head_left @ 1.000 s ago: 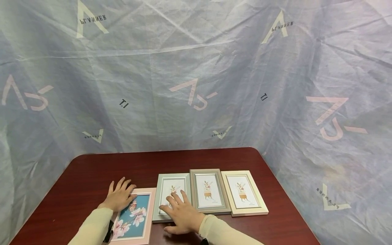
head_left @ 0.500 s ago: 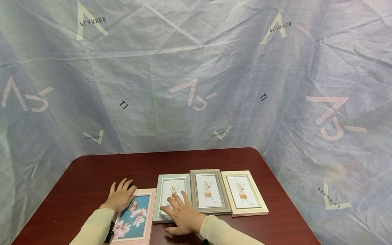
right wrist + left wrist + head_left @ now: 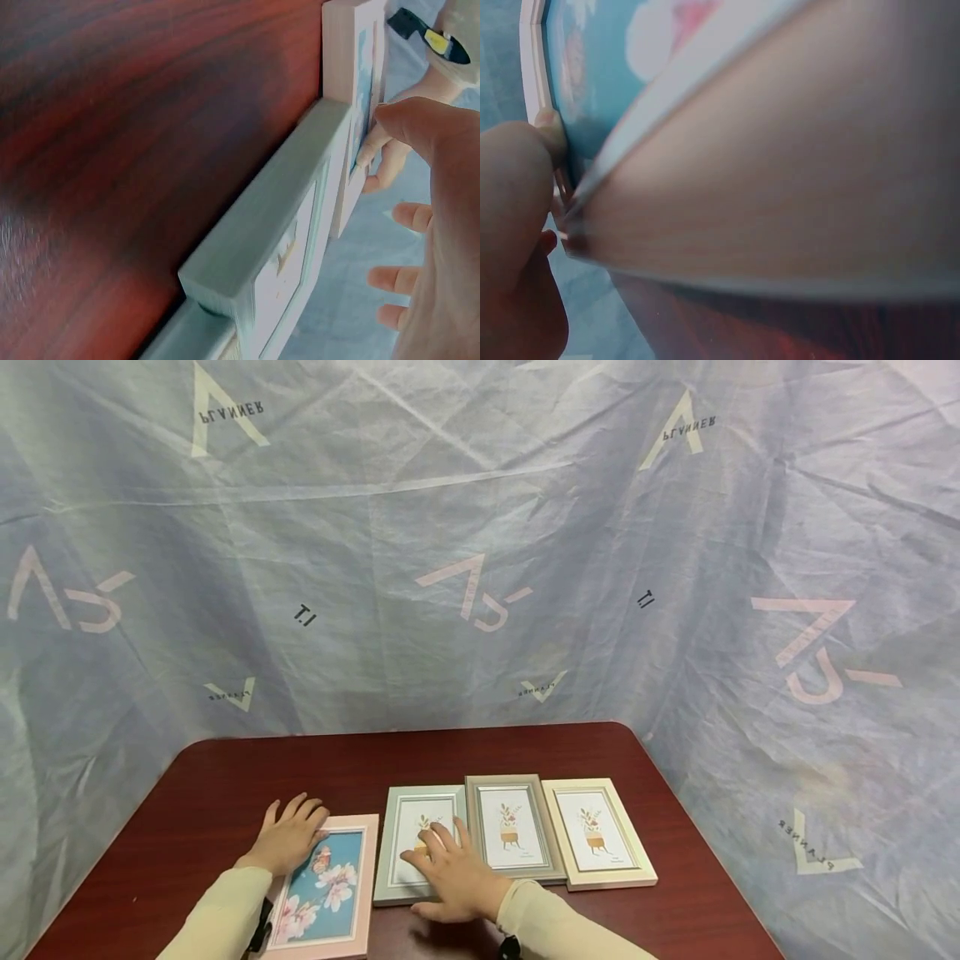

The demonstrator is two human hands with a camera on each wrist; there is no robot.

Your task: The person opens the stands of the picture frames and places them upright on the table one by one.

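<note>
A pink picture frame (image 3: pixel 363 893) with blossoms on blue lies at the left end of a row. My left hand (image 3: pixel 285 842) holds it at its far left corner; in the left wrist view the thumb (image 3: pixel 549 133) lies on the frame's inner edge, a fingertip (image 3: pixel 549 241) by its outer side. Over the pale green picture frame (image 3: pixel 386 860) hovers my right hand (image 3: pixel 459 878), fingers spread and holding nothing. It covers the lower right part of that frame. A narrow gap parts the pink and green frames in the head view.
A taupe picture frame (image 3: pixel 553 852) and a cream one (image 3: pixel 637 868) continue the row to the right, each with a potted plant print. All are on a dark red wooden table (image 3: pixel 337 768). Grey printed cloth (image 3: pixel 480 652) hangs behind and at the sides.
The pink frame has shifted slightly left and away from the green frame, with the left hand on it. The right hand has moved a little to the right and away from the pink frame.
</note>
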